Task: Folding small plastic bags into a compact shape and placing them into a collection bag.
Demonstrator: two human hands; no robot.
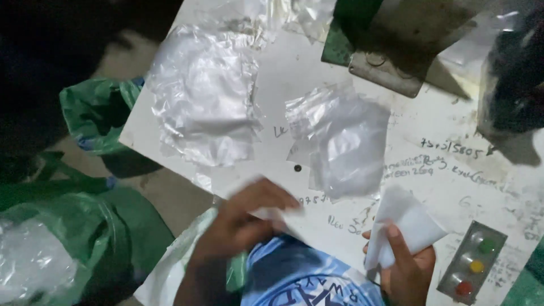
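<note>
A folded white paper piece [411, 224] stands tilted in the right hand [405, 266]; a smaller white scrap [272, 214] sits under the left hand [249, 218].

1. A small packing workbench in a workshop or stockroom is showing here: a scuffed white board [294, 85] is serving as the table, with handwritten notes scrawled across it.
2. Stacks of clear plastic bags [204, 102] are lying on it.
3. Green sacks [96, 107] are crowding the floor beside it.
4. A metal bracket [391, 76] is resting at the far edge.
</note>
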